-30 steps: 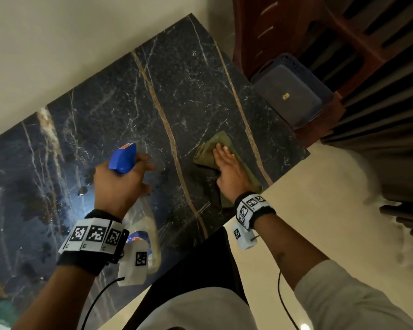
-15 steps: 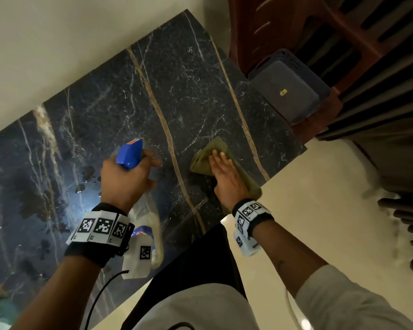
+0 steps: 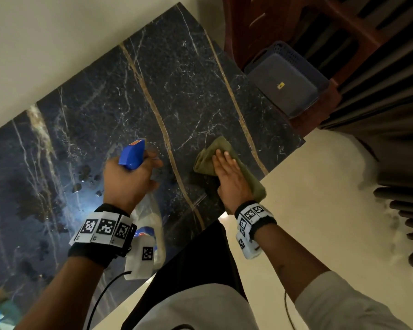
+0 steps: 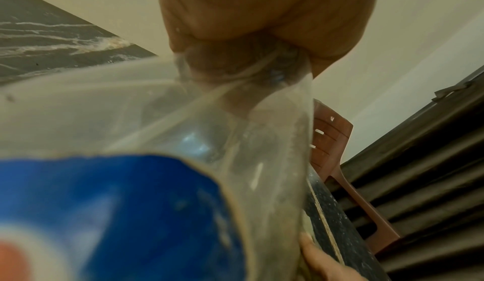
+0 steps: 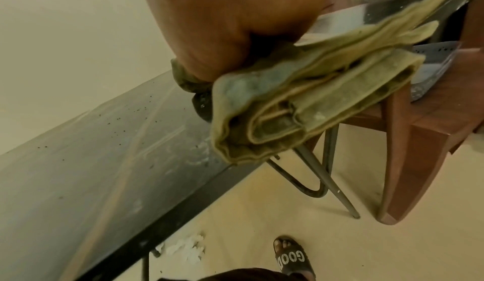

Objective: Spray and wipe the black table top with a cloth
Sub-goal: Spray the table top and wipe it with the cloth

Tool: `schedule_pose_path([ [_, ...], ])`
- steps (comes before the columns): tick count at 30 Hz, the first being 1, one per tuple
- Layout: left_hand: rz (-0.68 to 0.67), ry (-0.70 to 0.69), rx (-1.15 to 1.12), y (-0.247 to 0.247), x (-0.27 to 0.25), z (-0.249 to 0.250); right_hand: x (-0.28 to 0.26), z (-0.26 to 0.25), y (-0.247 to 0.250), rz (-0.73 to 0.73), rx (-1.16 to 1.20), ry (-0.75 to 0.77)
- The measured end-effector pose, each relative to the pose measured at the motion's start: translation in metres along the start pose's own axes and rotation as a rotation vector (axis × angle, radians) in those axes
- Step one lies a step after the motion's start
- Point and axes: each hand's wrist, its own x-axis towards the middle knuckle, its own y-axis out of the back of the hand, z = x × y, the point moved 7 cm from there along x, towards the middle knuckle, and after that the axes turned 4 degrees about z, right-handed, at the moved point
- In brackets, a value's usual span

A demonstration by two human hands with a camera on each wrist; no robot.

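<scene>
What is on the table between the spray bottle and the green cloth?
In the head view, only bare table top with one gold vein lies between the spray bottle and the green cloth.

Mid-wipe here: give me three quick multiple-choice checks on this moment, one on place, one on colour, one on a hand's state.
1. Where does the cloth lie on the table top?
A. near its front right edge
B. against the wall
C. at its far left end

2. What colour is the spray bottle head?
A. red
B. blue
C. white

3. How is the right hand?
A. clenched in a fist
B. lifted clear
C. flat on the cloth

Answers: 1 A, the cloth overhangs the near edge; 2 B, the trigger head shows blue; 3 C, straight fingers press the cloth.
</scene>
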Motion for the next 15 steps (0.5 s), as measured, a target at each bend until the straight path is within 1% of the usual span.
schedule_pose_path([
  [2, 0.0, -0.002, 0.013, 0.001, 0.0, -0.004, -0.006, -0.007, -0.007, -0.024, 0.021, -0.002],
  [6, 0.006, 0.014, 0.015, -0.001, 0.0, -0.012, -0.035, -0.033, -0.02, -0.096, 0.0, 0.133],
  [8, -0.004, 0.016, 0.017, -0.003, 0.0, -0.014, -0.04, -0.03, -0.019, -0.082, -0.046, 0.182],
  [10, -0.005, 0.016, 0.03, -0.005, 0.001, -0.016, -0.032, -0.013, -0.013, -0.032, -0.042, 0.133],
  [13, -0.013, 0.014, 0.043, -0.005, 0.002, -0.019, -0.019, 0.013, -0.002, 0.059, 0.034, -0.051],
  [15, -0.026, 0.006, 0.04, -0.006, 0.001, -0.019, -0.021, 0.012, -0.004, 0.062, 0.057, -0.067],
])
